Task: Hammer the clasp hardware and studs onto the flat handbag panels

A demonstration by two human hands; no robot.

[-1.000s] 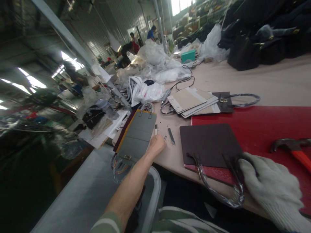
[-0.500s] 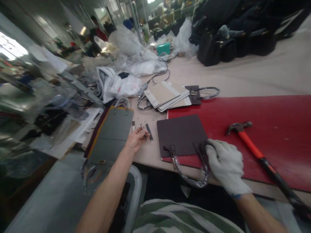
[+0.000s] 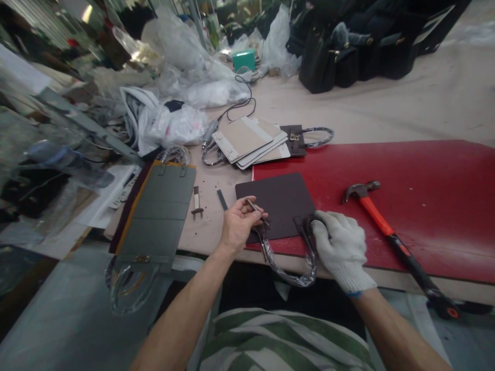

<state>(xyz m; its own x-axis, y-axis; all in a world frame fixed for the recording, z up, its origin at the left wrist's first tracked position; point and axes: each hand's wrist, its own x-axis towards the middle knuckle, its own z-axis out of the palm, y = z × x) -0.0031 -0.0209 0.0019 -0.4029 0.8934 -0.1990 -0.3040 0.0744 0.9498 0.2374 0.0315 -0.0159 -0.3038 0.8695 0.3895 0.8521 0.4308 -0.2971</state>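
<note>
Dark lettering (image 3: 124, 195) runs along the edge of white paper (image 3: 121, 178) at the left, too blurred and slanted to read; a black bag (image 3: 319, 62) stands in a dark cluster at the back. The pale pinkish table (image 3: 386, 118) bears a glossy red mat (image 3: 406, 175), with a red-and-black claw hammer (image 3: 377, 216) lying across its right part. A dark brown panel (image 3: 282, 198) lies partly over the mat's left end, its plastic-wrapped handle (image 3: 292, 279) looping past the table's near edge. The bare left hand (image 3: 240, 221) pinches a slim metal tool (image 3: 254, 207) between thumb and fingertips above the panel's left side. The right hand (image 3: 342, 242), in a white knit glove, is curled closed around the handle's right end. Further left lie a two-pronged tool (image 3: 197, 203) and a grey-green bag panel (image 3: 162, 201) with a metal clasp. Behind are stacked beige panels (image 3: 243, 139), a thin cable (image 3: 253, 98), heaped clear plastic (image 3: 220, 93) and a teal box (image 3: 243, 61); a metal post (image 3: 88, 126) slants through the cluttered workshop.
</note>
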